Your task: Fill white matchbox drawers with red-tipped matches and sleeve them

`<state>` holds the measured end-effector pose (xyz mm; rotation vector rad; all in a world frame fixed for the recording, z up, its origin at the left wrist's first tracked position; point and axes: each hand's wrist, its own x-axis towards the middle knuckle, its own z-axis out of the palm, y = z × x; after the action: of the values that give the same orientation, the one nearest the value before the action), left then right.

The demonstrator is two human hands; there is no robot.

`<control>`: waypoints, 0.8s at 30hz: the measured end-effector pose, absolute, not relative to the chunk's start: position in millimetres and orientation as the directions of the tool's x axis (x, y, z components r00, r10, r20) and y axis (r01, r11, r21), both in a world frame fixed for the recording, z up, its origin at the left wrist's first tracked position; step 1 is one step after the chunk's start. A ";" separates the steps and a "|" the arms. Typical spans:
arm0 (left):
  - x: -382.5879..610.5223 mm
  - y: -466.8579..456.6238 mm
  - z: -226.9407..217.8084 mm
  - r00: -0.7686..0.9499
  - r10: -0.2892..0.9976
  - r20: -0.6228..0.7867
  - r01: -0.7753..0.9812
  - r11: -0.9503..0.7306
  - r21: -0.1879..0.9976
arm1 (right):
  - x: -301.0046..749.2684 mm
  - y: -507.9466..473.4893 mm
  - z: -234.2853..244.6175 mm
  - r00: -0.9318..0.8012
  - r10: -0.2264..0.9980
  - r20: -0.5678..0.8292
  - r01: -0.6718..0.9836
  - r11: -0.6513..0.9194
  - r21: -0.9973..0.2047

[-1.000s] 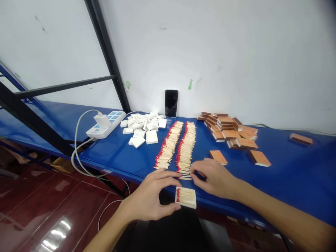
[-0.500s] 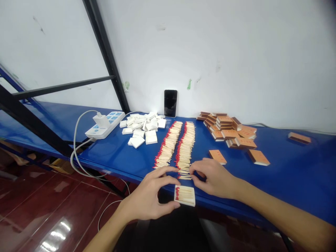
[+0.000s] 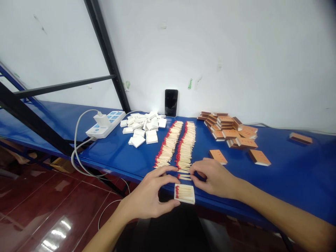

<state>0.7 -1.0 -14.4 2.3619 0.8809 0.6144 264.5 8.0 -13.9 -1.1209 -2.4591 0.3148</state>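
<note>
At the table's front edge, my left hand [image 3: 151, 194] is curled with thumb and index finger at the left end of a white matchbox tray [image 3: 188, 200]. Several red-headed matches [image 3: 185, 191] lie in the tray, heads to the left. The fingertips of my right hand [image 3: 210, 176] are pinched together at the plain ends of a few matches [image 3: 184, 177] at the near end of the right-hand row of matches [image 3: 186, 147]. A second row of matches [image 3: 169, 145] runs beside it on the left; my left fingers reach just below its near end.
White trays [image 3: 144, 126] are heaped at the back left, beside a power strip [image 3: 105, 127] with a plugged-in cable. A phone [image 3: 171, 103] leans on the wall. Orange matchbox sleeves [image 3: 228, 131] are piled at the back right, with loose ones nearer. A black metal post [image 3: 107, 52] rises left.
</note>
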 end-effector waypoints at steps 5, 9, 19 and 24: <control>0.7 -0.7 -14.8 0.675 0.705 0.216 0.461 -0.632 0.623 | 263.9 9.0 -13.9 -0.595 0.756 0.274 0.659 0.654 -0.372; 0.2 -1.7 -14.9 0.675 0.707 0.210 0.459 -0.626 0.631 | 264.1 9.8 -14.6 -0.582 0.761 0.285 0.672 0.648 -0.358; 0.7 0.8 -12.3 0.665 0.718 0.205 0.441 -0.599 0.668 | 264.7 8.3 -13.5 -0.605 0.744 0.284 0.631 0.665 -0.399; -0.6 1.0 -12.8 0.672 0.710 0.211 0.437 -0.610 0.661 | 264.7 8.3 -14.0 -0.613 0.723 0.317 0.608 0.689 -0.396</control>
<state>-0.6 1.0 -12.8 2.3091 0.8821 0.6222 264.7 8.3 -14.0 -1.0289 -2.4454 0.3445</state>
